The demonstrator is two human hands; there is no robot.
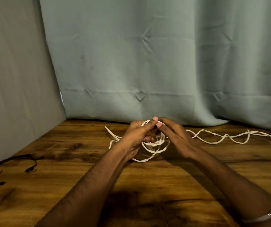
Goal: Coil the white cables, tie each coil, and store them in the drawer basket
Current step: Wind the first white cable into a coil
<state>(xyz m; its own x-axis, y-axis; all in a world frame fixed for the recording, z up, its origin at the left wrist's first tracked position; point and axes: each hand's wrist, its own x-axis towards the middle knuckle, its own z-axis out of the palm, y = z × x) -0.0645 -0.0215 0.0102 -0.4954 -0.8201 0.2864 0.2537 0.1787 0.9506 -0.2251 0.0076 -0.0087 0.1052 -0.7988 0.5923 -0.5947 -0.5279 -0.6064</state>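
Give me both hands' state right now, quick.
Left hand: closed, gripping the white cable coil.
Right hand: closed, pinching the same coil at its top.

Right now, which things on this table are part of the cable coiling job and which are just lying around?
Part of the job:
- thin white cable, partly coiled, its tail trailing right
- left hand, gripping the loops
- right hand, pinching the cable

Lying about:
- thin black cables at the left of the brown wooden table
- grey curtain

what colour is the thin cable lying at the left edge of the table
Black, unlike the white cable in the hands. The black cable shows clearest in the head view.
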